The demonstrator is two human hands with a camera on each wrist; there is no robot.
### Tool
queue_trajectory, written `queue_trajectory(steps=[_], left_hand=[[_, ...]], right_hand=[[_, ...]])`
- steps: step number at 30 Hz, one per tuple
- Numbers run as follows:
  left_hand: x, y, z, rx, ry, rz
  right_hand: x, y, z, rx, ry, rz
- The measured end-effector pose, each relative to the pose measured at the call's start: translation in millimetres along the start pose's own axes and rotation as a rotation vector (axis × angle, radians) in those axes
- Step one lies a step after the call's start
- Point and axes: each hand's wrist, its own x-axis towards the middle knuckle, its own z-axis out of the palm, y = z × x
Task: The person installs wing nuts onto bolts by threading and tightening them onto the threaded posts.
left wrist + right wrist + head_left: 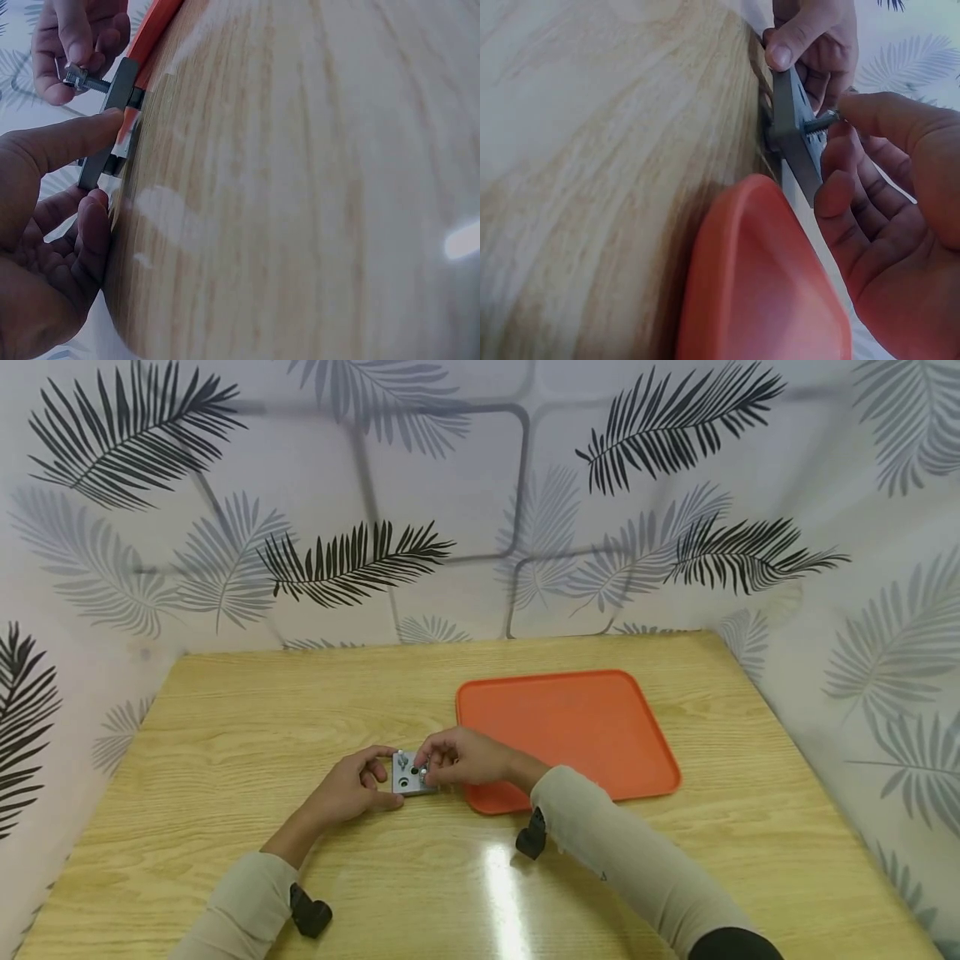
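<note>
A grey metal plate point(405, 783) with several holes sits slightly raised over the table, on short dark feet seen in the left wrist view. My left hand point(351, 787) grips it by its left side, thumb point(82, 139) on the near edge and fingers at the far edge. A threaded bolt point(819, 124) stands up from the plate's right part. At its top, my right hand point(468, 757) pinches a small shiny nut point(75, 75) between thumb and fingers. Another shiny fastener point(402, 760) stands at the plate's far left, apart from the right fingers.
An orange tray point(570, 727) lies just right of the plate, partly under the right forearm. The wooden table point(300, 702) extends around both. Behind it hangs a leaf-patterned cloth point(450, 485), which also covers the sides.
</note>
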Motion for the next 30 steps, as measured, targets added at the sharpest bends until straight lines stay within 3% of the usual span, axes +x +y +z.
queue_trajectory(steps=[11,24,30], left_hand=[[1.8,-1.7,-1.3,0.013,0.008,-0.005],[-0.1,-0.5,-0.2,0.015,0.006,0.0],[-0.2,0.3,-0.8,0.024,0.009,0.015]], right_hand=[[0.1,2.0,-2.7,-0.089,0.088,-0.001],[0.3,4.2,-3.8,0.008,-0.016,-0.007],[1.6,2.9,-0.7,-0.01,0.0,0.004]])
